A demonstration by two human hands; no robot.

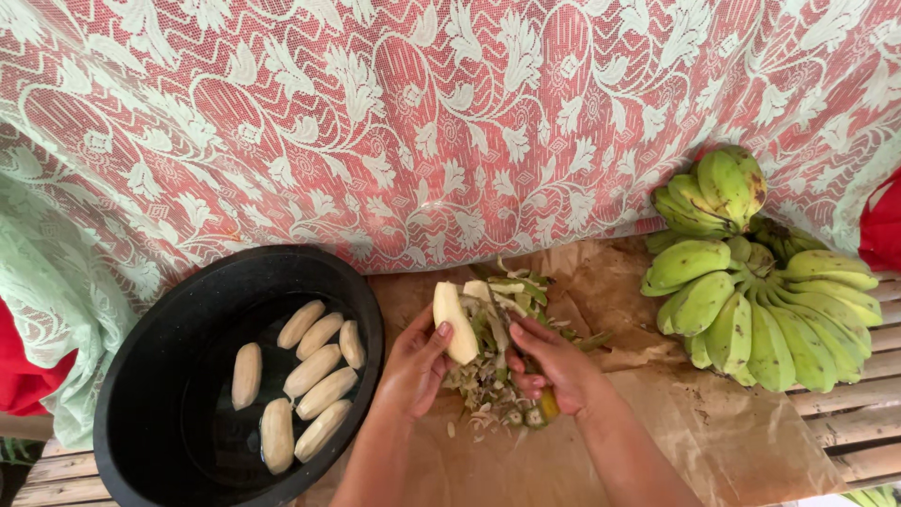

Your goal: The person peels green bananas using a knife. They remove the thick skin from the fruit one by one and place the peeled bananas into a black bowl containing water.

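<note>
One pale, smooth peeled banana (454,322) sits clamped in the left hand (413,366) above a heap of ragged green peelings (493,371), where the right hand (554,368) is closed around a knife handle (547,404). Peelings lie on crumpled brown paper (732,432) spread over the slatted bamboo bench (849,422). Left, a round black basin (150,376) holds seven peeled bananas (314,371) in water; right, a green bunch (751,300) rests against the lace cloth (404,122).
</note>
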